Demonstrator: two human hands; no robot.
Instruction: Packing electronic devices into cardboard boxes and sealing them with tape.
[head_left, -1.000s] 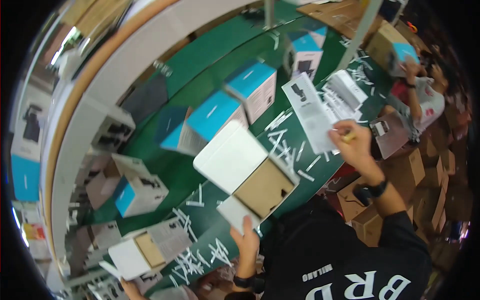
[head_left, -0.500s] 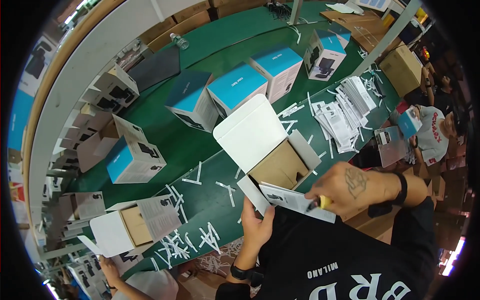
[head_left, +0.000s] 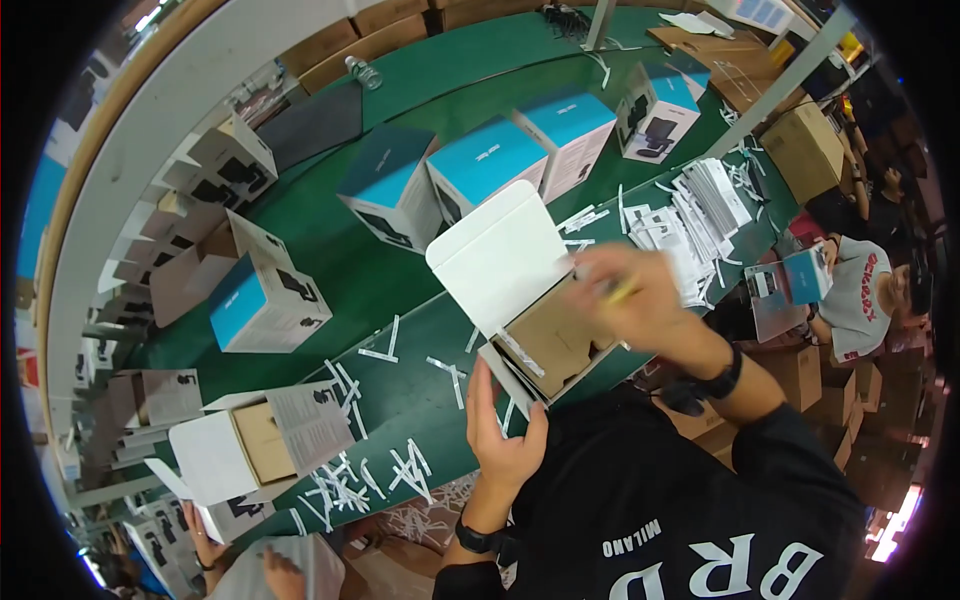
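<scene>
In front of me an open white carton (head_left: pixel 495 255) has its lid folded back and a brown cardboard insert (head_left: pixel 550 335) inside. My left hand (head_left: pixel 500 435) grips the carton's near left corner, fingers along the outer wall and thumb at the edge. Over the insert's right side my right hand (head_left: pixel 635 290) is smeared by motion, closed around a small yellow object (head_left: pixel 620 290) whose kind I cannot make out. A narrow white strip (head_left: pixel 520 352) lies across the insert's left part. Thin folded edges (head_left: pixel 515 378) show between the insert and the left wall.
Behind the carton stand blue-topped boxes (head_left: pixel 487 160). A pile of folded leaflets (head_left: pixel 705 215) lies to the right. Paper strips (head_left: pixel 410 468) litter the green table (head_left: pixel 420 320). At left, a co-worker's hand (head_left: pixel 203 535) is beside another open carton (head_left: pixel 205 460).
My right hand has moved up and left over the carton. The leaflet it held at the near side no longer shows there. A white strip now lies on the insert.
</scene>
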